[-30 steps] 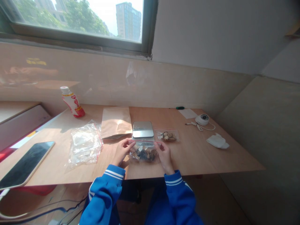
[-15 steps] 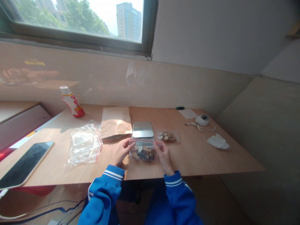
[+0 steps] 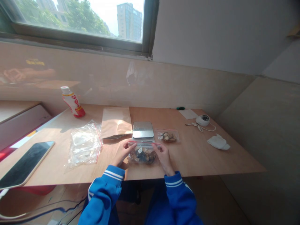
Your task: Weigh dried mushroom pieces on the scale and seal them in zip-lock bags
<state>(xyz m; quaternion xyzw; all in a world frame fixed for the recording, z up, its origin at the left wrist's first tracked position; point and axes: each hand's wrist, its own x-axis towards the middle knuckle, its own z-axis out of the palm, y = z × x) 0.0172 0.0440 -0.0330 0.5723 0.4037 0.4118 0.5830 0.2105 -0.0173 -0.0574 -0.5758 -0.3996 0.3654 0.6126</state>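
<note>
Both hands pinch the top edge of a clear zip bag [image 3: 142,157], the left hand [image 3: 122,152] at one end and the right hand [image 3: 164,157] at the other. The bag lies long side to side, just in front of the kitchen scale [image 3: 142,129].

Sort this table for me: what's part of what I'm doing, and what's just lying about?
Part of it: the left hand and right hand, both at the top edge of the zip bag of brown pieces; probably the flat scale and the smaller zip bag.

Seemingly lying about: the clear plastic bags, paper envelope, phone, drink bottle, white tissue, corded white device.
</note>
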